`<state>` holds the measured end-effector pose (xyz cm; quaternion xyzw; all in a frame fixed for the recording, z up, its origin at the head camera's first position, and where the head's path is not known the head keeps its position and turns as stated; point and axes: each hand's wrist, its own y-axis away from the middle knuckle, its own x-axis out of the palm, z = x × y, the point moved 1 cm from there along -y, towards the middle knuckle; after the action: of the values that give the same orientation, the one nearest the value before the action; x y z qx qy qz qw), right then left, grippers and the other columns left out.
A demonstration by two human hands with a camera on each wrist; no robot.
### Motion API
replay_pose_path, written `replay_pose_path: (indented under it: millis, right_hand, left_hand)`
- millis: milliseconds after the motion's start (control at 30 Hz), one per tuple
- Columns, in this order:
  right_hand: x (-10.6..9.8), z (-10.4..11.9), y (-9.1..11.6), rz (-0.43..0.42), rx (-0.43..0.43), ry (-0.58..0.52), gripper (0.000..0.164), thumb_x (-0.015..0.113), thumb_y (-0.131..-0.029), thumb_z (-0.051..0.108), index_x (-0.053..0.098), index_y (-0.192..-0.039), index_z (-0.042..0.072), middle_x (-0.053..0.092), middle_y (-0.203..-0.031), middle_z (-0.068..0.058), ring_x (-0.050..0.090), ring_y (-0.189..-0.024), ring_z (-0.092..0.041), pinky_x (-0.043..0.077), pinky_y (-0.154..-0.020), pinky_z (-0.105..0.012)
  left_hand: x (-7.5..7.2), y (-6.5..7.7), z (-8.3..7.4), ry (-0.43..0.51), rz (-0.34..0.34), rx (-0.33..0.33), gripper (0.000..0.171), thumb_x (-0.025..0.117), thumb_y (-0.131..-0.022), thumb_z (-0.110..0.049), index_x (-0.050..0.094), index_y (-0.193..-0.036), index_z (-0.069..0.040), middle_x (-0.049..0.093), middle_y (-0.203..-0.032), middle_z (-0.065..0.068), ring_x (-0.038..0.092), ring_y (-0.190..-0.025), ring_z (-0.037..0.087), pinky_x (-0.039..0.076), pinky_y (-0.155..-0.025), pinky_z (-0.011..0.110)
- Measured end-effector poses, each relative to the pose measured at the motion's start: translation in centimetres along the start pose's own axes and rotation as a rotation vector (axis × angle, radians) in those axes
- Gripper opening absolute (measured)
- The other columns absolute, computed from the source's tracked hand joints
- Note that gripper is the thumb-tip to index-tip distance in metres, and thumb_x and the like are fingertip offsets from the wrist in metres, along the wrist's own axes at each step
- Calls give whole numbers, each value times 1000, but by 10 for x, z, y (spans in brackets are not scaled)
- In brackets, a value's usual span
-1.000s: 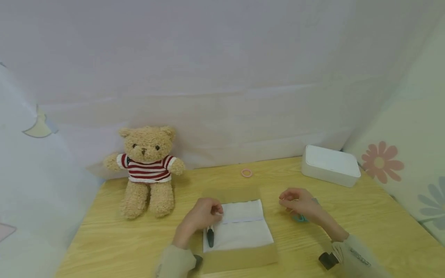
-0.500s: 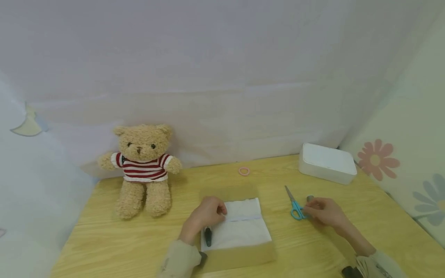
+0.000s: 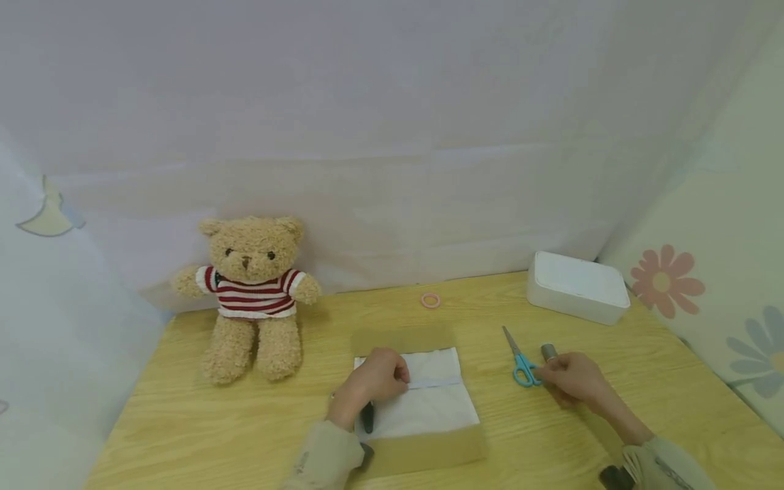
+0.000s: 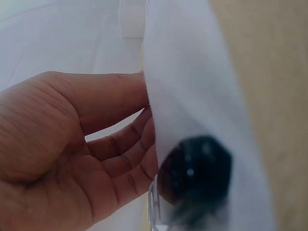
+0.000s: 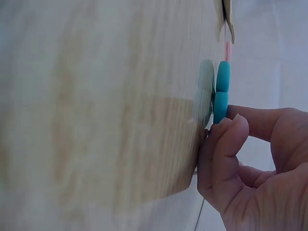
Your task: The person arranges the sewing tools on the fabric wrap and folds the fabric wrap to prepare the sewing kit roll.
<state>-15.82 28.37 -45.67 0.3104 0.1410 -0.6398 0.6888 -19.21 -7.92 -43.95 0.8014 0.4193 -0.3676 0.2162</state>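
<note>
My left hand (image 3: 381, 374) rests on a white sheet (image 3: 429, 414), its thumb and fingertips at the left part of a thin pale strip (image 3: 436, 383) lying across the sheet. Close up in the left wrist view, thumb and fingers reach the sheet's surface, next to a blurred dark, rounded tip (image 4: 197, 168). That tip belongs to a black pen-like object (image 3: 367, 417) at the sheet's left side. With its fingertips, my right hand (image 3: 572, 379) pinches the turquoise handle of scissors (image 3: 519, 361) lying flat on the table. A grey cylinder (image 3: 548, 351) shows just behind this hand, partly hidden.
Beneath the sheet is a brown mat (image 3: 422, 454) on the wooden table (image 3: 245, 435). A teddy bear (image 3: 252, 299) in a striped shirt sits at the back left. A pink ring (image 3: 431, 300) and a white box (image 3: 578, 287) are at the back.
My right hand has moved right and toward me, from over the scissors to their handle, uncovering the blades and grey cylinder. My left hand has shifted slightly right along the strip.
</note>
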Motion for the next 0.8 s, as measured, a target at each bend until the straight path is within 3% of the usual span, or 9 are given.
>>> replay_pose_path:
  millis: [133,267,333,500,600,800]
  right_hand:
    - [2,2,-2,-22,23,58,19,66,-86,17,63,-73,3,47,-50,3,46,-42,-9,35,-41,-18]
    - [4,5,-3,-32,25,116,31,64,-83,14,48,-57,12,43,-46,6,45,-41,-8,34,-42,-18]
    - [4,6,-1,-41,25,131,29,63,-82,14,49,-56,12,46,-47,5,47,-42,-9,36,-42,-20]
    - [2,8,5,-30,26,59,15,62,-84,13,64,-80,-1,62,-69,-4,61,-53,-15,52,-52,-27]
    - [1,8,8,32,-17,-23,20,62,-88,12,62,-94,-7,66,-79,-8,65,-60,-19,54,-56,-29]
    - [-4,11,12,161,-106,-182,33,64,-89,8,51,-107,-16,64,-89,-13,65,-71,-20,56,-65,-30]
  left_hand:
    - [1,0,1,-1,9,-10,11,70,-78,3,68,-73,-6,57,-71,-3,45,-67,10,42,-62,25]
    - [2,-1,2,-2,6,-4,12,71,-77,4,68,-73,-6,56,-70,-3,45,-67,10,42,-61,25]
    - [2,-1,3,-4,3,0,12,71,-77,4,67,-73,-6,56,-70,-3,45,-67,10,42,-62,26]
    - [2,0,3,-1,1,10,12,69,-78,3,66,-72,-7,54,-70,-6,45,-67,10,43,-62,26]
    - [1,0,2,4,2,4,12,70,-78,3,67,-72,-6,54,-70,-6,45,-67,11,43,-63,27]
    - [2,0,2,-7,5,-20,13,71,-78,2,66,-73,-8,54,-73,-4,45,-70,11,42,-64,26]
